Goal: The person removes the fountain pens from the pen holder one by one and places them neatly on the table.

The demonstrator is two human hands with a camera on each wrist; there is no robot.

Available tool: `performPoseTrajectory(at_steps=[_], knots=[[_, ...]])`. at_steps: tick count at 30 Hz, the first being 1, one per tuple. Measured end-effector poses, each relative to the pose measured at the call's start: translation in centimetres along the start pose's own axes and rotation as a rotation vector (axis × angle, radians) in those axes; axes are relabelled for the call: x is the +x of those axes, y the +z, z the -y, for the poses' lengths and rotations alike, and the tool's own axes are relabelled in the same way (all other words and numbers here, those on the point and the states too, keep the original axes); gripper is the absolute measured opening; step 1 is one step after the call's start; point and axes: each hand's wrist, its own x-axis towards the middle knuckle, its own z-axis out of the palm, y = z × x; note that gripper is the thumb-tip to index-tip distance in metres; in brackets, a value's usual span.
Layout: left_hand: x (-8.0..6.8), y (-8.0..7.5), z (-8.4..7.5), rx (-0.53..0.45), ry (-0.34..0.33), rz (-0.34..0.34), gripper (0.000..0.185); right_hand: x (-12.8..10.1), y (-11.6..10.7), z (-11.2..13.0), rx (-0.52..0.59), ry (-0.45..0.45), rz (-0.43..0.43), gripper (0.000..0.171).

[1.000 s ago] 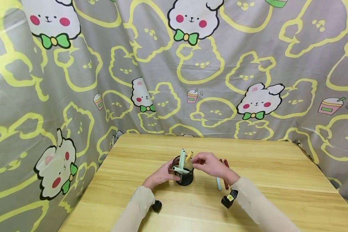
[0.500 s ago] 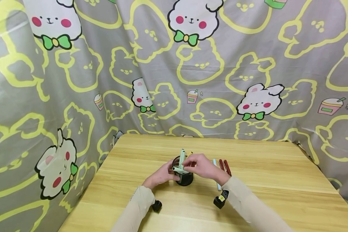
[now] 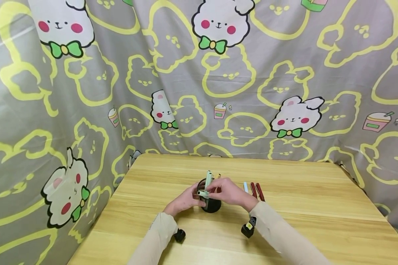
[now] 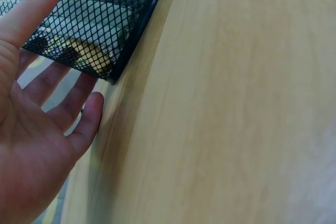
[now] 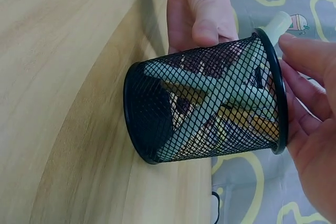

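A black mesh pen holder (image 3: 213, 207) stands on the table, with pale green markers (image 3: 208, 177) poking out of its top and the tip of a yellow one (image 3: 219, 175) behind them. My left hand (image 3: 185, 198) holds the holder from its left side; in the left wrist view the thumb lies on the mesh (image 4: 94, 14) and the fingers reach behind it. My right hand (image 3: 229, 192) is at the rim, its fingertips pinching a pale green marker (image 5: 277, 26). Through the mesh in the right wrist view, green and yellow markers cross at angles. The right fingers partly hide the opening.
To the right of the holder, two dark red markers (image 3: 253, 189) and a light blue marker (image 3: 245, 187) lie on the wooden table (image 3: 302, 206), partly behind the right wrist. A patterned grey curtain (image 3: 185, 140) hangs along the table's back and left side.
My right hand has moved left from the yellow markers to the pale green ones, uncovering more of the blue and red markers' far ends. The left hand and holder have stayed put.
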Motion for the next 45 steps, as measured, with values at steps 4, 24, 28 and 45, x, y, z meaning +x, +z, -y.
performPoseTrajectory(at_steps=[4, 24, 28, 45], knots=[[-0.1, 0.0, -0.1, -0.001, -0.005, -0.004, 0.07, 0.3, -0.1, -0.1, -0.052, -0.012, 0.018, 0.017], [-0.9, 0.1, -2.5, -0.053, -0.01, 0.034, 0.068, 1.1, 0.3, -0.1, -0.143, 0.015, 0.102, 0.019], [-0.9, 0.1, -2.4, -0.056, -0.022, 0.033, 0.069, 1.3, 0.4, -0.1, -0.165, 0.021, 0.121, 0.019], [-1.0, 0.1, -2.6, -0.034, -0.011, 0.024, 0.07, 1.7, 0.5, -0.1, -0.125, 0.038, 0.135, 0.018]])
